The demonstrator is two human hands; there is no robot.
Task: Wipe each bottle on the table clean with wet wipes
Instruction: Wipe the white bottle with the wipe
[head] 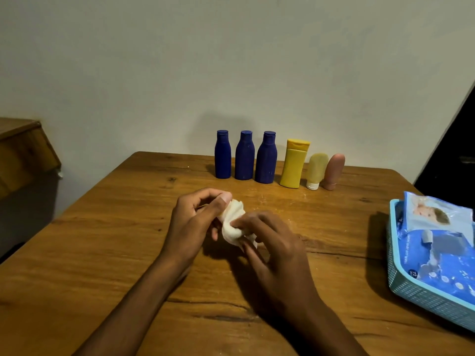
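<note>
Left hand (191,222) and right hand (272,242) fingers both grasping one crumpled wet wipe (232,222) above the surface (102,240), six bottles (267,160) upright in a row behind — untouched, wipes pack (437,242) in basket (421,299) at right.

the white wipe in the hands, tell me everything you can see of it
The wet wipe is a white, soft, crumpled sheet, bunched into folds rather than spread flat. It sits just above the wooden table, near its middle, in front of the row of bottles. The left hand pinches its upper end with thumb and fingers; the right hand grips its lower end. No bottle touches it.
</note>
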